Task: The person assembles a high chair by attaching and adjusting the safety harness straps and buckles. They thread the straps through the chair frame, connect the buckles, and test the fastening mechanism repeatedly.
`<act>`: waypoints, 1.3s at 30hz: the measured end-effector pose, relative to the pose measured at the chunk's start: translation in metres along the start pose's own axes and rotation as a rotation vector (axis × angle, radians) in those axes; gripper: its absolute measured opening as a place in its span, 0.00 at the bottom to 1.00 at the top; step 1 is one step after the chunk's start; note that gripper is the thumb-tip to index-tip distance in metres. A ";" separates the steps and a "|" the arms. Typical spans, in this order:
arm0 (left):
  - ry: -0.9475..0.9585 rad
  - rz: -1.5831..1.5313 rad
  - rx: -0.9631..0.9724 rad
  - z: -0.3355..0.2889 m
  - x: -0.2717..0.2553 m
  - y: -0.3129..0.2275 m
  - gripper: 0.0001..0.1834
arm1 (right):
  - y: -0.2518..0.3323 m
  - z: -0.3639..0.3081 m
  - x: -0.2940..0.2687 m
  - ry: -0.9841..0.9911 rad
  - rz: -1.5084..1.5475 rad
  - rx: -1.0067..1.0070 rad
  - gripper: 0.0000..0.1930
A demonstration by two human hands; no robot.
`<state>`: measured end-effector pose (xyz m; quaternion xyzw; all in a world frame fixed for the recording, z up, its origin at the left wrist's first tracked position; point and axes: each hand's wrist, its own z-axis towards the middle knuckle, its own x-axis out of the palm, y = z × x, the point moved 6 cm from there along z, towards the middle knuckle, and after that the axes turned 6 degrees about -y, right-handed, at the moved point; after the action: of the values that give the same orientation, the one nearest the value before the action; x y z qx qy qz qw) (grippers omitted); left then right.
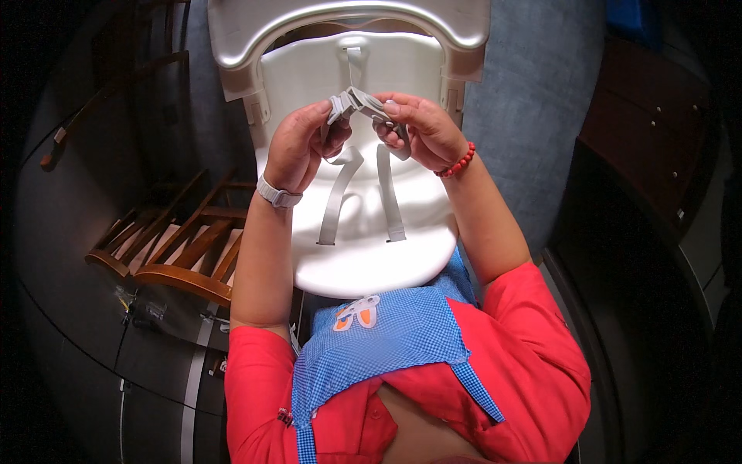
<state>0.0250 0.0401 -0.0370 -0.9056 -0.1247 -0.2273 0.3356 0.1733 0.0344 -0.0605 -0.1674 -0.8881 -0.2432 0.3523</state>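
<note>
Red shirt [533,356] foremost; left fingers [315,116] and right fingers [410,114] grip grey buckle [347,100] crosswise, peak pointing away.

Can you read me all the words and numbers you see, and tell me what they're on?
There are none I can read.
White chair: no readable writing.
Gray straps and buckle: none readable.
Blue apron: a picture patch, no readable words.

12 o'clock: seat [417,261] is creamy white, straps [389,193] plain light grey, buckle [341,106] pale grey.
10: wristband [278,194] off-white.
2: beaded bracelet [457,164] bright red, panel [641,116] dark red-brown.
4 through 7: shirt [533,363] solid red.
6: apron [371,348] blue-and-white check, patch [365,315] white + orange.
9: chairs [185,280] orange-brown.
8: floor [154,394] dark grey.
</note>
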 end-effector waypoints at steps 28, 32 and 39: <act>-0.043 0.071 0.020 0.001 -0.006 0.000 0.13 | 0.006 -0.002 -0.007 -0.067 -0.147 -0.064 0.15; -0.042 0.008 -0.003 0.000 -0.005 0.002 0.13 | 0.005 -0.002 -0.004 -0.108 -0.132 -0.053 0.15; -0.084 0.018 0.010 0.002 -0.007 0.004 0.14 | 0.003 0.000 -0.007 -0.110 -0.146 -0.077 0.16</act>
<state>0.0216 0.0379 -0.0439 -0.9137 -0.1318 -0.1857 0.3366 0.1796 0.0360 -0.0640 -0.1290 -0.9060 -0.2923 0.2775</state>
